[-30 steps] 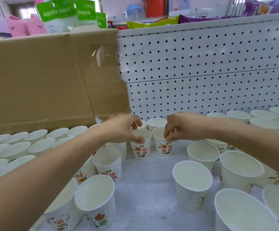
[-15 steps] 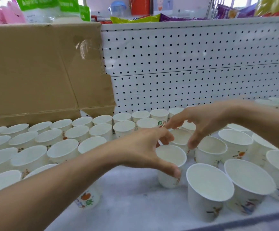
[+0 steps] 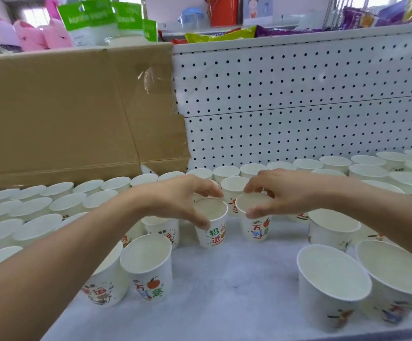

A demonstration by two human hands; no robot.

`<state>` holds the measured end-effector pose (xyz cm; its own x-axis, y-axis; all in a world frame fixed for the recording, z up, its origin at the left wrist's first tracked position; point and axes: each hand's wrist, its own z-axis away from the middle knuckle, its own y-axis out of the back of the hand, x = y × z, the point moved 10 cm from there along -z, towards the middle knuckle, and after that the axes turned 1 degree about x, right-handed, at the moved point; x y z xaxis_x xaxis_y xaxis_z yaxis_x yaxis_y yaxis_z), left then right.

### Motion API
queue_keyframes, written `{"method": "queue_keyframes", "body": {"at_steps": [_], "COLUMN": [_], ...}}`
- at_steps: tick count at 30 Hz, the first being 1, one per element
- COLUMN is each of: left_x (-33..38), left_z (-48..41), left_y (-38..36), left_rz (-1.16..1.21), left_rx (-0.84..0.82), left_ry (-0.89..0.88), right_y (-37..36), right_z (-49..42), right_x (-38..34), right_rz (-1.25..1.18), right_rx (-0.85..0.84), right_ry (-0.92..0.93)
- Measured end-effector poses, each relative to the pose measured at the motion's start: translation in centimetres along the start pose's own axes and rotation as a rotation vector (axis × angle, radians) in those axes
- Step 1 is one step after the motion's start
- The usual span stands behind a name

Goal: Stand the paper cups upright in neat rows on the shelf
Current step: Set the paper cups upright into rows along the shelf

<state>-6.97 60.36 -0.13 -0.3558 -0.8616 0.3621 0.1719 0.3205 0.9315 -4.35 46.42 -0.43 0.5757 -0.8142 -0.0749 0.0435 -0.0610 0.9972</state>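
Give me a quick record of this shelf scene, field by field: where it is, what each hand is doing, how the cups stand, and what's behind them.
setting: white shelf in a shop
left hand: fingers curled over the rim of an upright paper cup
right hand: fingers on the rim of a neighbouring cup
cups: all visible ones upright, open side up
left rows: packed closely
front middle: bare gap, loose cups around it
behind: cardboard sheet on the left, pegboard on the right

Bright, even light; soft focus, bowed edges.
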Motion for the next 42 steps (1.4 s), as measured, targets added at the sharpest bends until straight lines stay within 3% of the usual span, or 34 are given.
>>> {"method": "queue_keyframes", "body": {"at_steps": [3,8,13,20,32,35,37,42], "left_x": [-1.0,-0.4,-1.0,-3.3,-2.7,-1.6,-0.8,0.6], "left_z": [0.6,0.9,0.7,-2.6,-3.8,-2.4,-1.3,-0.3], "left_y": [1.4,1.4,3.9,3.0,3.0,4.3,4.3,2.2], "left_rz": [-0.009,-0.272,-0.151,-0.45,-0.288,-0.143,-0.037,-0.34], "left_rx": [0.117,0.209,0.331,0.214,0.308,0.395,0.352,0.222], "left_ry": [0.067,0.113,0.022,-0.019,-0.053,-0.071,-0.055,0.054], "right_y": [0.1,0.4,0.3,0.2,0.1,0.0,-0.1,-0.4], "right_z": [0.2,0.1,0.1,0.1,0.5,0.3,0.0,-0.6], "right_x": [-0.1,-0.1,0.0,0.1,-0.4,-0.6,-0.5,-0.6], "right_rz": [-0.043,-0.096,-0.112,-0.098,-0.112,-0.092,-0.082,-0.054], "right_rx": [0.001,0.045,0.017,-0.004,0.014,0.014,0.012,0.02], "right_ry": [0.024,0.019,-0.007,0.0,0.005,0.014,0.012,0.006]}}
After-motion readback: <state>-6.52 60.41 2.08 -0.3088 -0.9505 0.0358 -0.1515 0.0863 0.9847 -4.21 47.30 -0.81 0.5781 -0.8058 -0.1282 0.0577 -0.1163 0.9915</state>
